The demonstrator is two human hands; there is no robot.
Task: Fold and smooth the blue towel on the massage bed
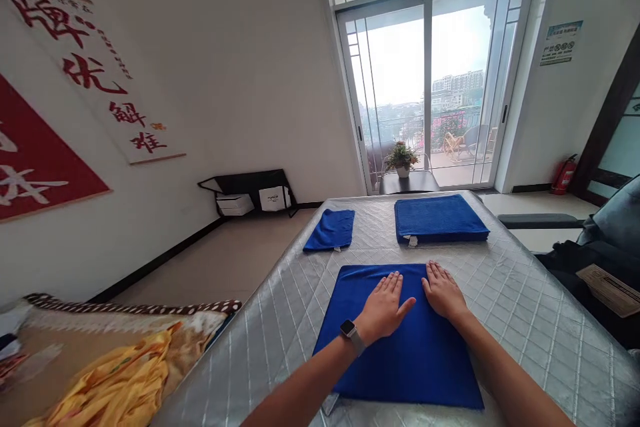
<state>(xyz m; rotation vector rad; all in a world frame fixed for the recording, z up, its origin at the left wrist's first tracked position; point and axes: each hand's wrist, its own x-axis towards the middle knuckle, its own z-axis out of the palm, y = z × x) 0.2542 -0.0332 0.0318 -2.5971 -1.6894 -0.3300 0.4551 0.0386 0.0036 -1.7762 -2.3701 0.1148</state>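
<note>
A folded blue towel [400,360] lies on the grey quilted surface [525,320] right in front of me. My left hand [384,307] rests flat on its far half, fingers stretched out, a watch on the wrist. My right hand [443,291] lies flat beside it on the same towel, fingers together and extended. Neither hand grips anything. Farther back sit a small folded blue towel [330,229] on the left and a larger stack of folded blue towels [440,217] on the right.
A patterned blanket with yellow cloth [120,367] lies at lower left. A dark chair [600,247] stands to the right. Behind the surface are a small table with a potted plant [401,159], glass sliding doors, a fire extinguisher [565,175] and a low shelf [250,193].
</note>
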